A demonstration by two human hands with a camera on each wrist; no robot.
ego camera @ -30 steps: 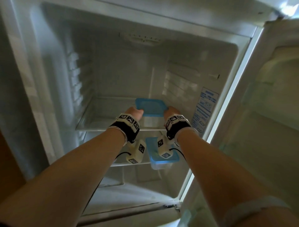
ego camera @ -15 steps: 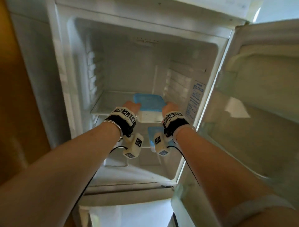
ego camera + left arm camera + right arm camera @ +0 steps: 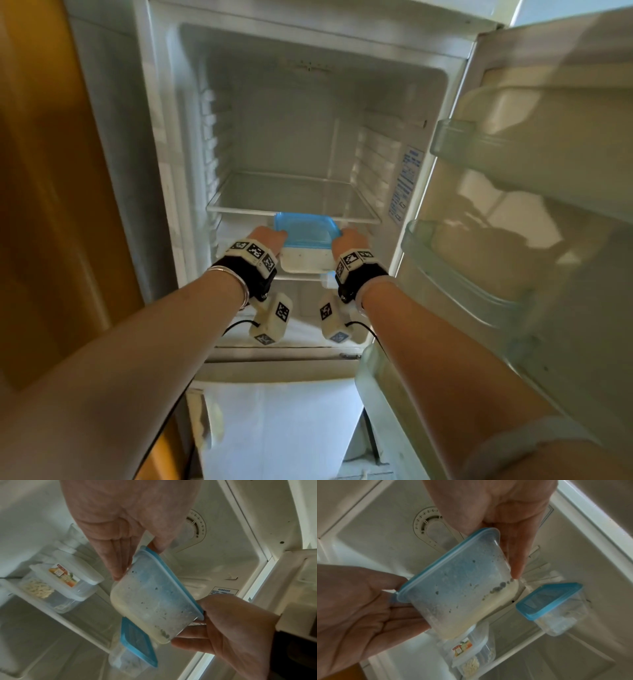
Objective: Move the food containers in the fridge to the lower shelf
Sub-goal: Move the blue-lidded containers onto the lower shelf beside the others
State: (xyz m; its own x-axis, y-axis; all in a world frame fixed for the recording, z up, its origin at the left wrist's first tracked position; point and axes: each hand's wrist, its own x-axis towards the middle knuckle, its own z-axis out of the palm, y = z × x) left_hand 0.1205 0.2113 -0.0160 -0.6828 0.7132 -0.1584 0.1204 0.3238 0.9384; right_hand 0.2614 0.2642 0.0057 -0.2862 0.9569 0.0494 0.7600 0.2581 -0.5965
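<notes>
Lowering a blue-lidded container [image 3: 307, 245] toward the lower shelf [image 3: 56, 615], both hands on it. It hangs in the air just in front of and below the upper glass shelf [image 3: 294, 197], touching no shelf, bottom corner dipped in the wrist views. Pale food with dark specks lies in the bottom.

To do it well, I judge: level it before setting down so the contents do not slide to the lid, bring it down clear of the upper shelf's front edge, then aim for the bare shelf between the two containers already down there. A second blue-lidded container [image 3: 551, 608] sits at the right on the lower shelf; a white-lidded container [image 3: 65, 580] with a fruit label and noodle-like food sits at the left. Risk: bumping either one on the way in.

Left hand [image 3: 265, 240] holds the left side, straight fingers [image 3: 116, 561] flat on the wall, thumb over the lid edge. Right hand [image 3: 349, 241] holds the right end, thumb on the lid rim, fingers curled under the base. Both forearms reach forward and slightly inward, wrists about level. The fridge door [image 3: 513, 205] stands open at the right.
</notes>
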